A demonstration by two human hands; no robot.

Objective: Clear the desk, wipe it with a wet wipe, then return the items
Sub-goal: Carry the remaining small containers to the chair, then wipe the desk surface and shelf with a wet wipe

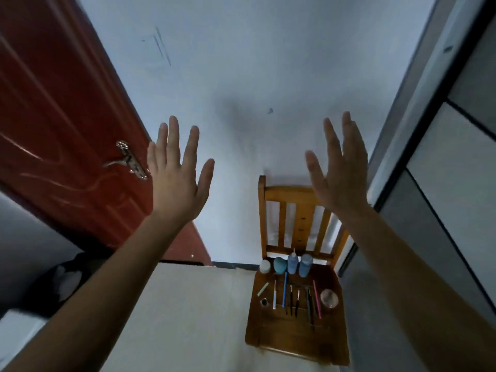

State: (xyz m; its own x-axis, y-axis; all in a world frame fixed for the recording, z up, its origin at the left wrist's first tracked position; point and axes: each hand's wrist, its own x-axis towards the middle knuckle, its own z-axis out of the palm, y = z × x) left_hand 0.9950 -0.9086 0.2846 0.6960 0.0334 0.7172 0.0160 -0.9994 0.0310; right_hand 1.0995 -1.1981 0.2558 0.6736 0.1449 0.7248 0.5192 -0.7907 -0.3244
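My left hand point(177, 173) and my right hand point(339, 170) are both raised in front of the wall with fingers spread, holding nothing. Below them the pale desk top point(188, 312) stretches bare. To its right stands a wooden chair point(295, 334) whose seat carries the desk items: a white jar point(265, 266), a teal egg-shaped sponge point(280, 265), two blue bottles point(299, 264), a row of several brushes and pens point(292, 298), a small black-and-white block point(264, 302) and a clear round dish point(329, 298). No wet wipe is in view.
A red-brown door point(61, 124) with a metal handle point(128, 162) stands open at the left. A grey panelled cabinet or partition point(442, 183) rises at the right. A dark bag-like shape point(64, 283) lies at the lower left beside the desk.
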